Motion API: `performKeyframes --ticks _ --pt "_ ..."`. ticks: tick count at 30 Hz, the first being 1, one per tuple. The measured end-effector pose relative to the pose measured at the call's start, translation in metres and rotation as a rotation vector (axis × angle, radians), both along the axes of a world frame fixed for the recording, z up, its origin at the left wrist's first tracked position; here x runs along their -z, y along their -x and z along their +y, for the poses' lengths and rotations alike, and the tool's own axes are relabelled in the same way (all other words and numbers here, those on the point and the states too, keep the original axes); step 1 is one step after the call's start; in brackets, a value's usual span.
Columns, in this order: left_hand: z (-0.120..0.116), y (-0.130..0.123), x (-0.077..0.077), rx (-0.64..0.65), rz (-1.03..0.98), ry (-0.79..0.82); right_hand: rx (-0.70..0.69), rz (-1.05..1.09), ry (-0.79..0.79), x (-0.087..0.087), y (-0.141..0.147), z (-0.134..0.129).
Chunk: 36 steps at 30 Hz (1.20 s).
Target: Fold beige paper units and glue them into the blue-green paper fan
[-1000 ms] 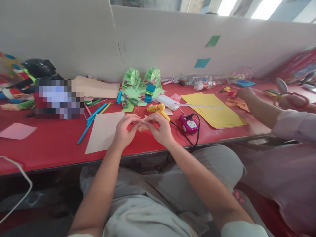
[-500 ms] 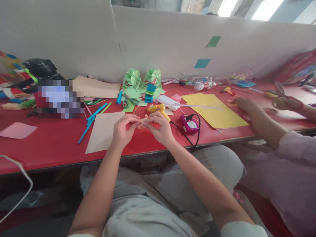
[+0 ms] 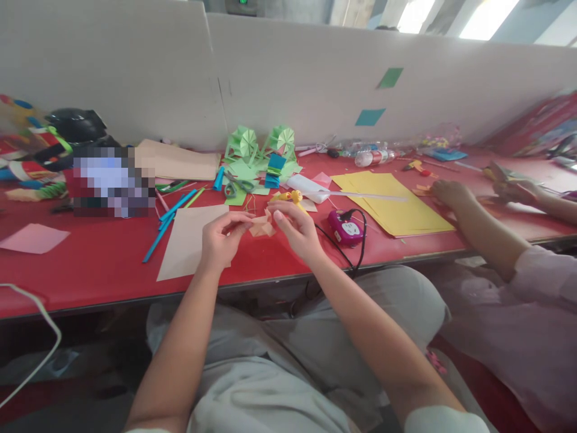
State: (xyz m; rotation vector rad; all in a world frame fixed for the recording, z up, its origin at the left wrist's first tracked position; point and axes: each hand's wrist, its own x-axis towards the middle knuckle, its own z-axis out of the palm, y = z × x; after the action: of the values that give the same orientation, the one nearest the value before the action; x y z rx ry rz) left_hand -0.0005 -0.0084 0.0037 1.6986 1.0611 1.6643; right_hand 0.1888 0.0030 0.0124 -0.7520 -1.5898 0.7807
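Note:
Between my two hands is a small folded piece of peach paper [image 3: 262,227], held above the red table near its front edge. My left hand [image 3: 220,240] pinches its left side between thumb and fingertips. At its right side my right hand [image 3: 298,233] has thumb and fingers closed on the edge; the fingertips partly hide it. Just behind my right hand lies a yellow hot glue gun [image 3: 296,197], partly covered by my fingers. A beige sheet of paper [image 3: 189,240] lies under and left of my left hand.
Green paper models [image 3: 243,144], scissors [image 3: 231,187] and blue paper strips [image 3: 167,221] lie behind and left. Right are a purple power socket [image 3: 346,227] with a black cable and yellow sheets [image 3: 396,204]. Another person's hand [image 3: 453,195] rests further right; their other hand holds scissors.
My hands have moved slightly apart and the peach paper between them now shows more of its folded shape. The other person's hand with the scissors has shifted lower.

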Motion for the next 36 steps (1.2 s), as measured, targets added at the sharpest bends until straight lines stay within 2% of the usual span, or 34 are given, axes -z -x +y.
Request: performKeyframes --ticks 4,12,17,22,30,36 --pt "-0.001 0.0 -0.003 0.05 -0.047 0.044 -0.078 -0.003 0.132 0.001 -0.005 0.006" --pt "-0.004 0.002 -0.008 0.176 -0.017 0.206 -0.037 -0.096 0.111 -0.003 -0.005 0.0" --pt "-0.006 0.003 -0.013 0.225 -0.014 0.292 -0.123 -0.145 0.089 -0.008 -0.005 -0.005" --pt "-0.005 0.001 -0.012 0.281 -0.059 0.339 -0.178 -0.17 0.089 -0.009 -0.007 -0.007" --pt "-0.005 0.005 -0.006 0.284 0.143 0.29 -0.179 -0.192 0.121 -0.012 -0.009 -0.007" --pt "-0.006 0.005 -0.008 0.302 0.183 0.25 -0.214 -0.225 0.139 -0.017 -0.01 -0.007"
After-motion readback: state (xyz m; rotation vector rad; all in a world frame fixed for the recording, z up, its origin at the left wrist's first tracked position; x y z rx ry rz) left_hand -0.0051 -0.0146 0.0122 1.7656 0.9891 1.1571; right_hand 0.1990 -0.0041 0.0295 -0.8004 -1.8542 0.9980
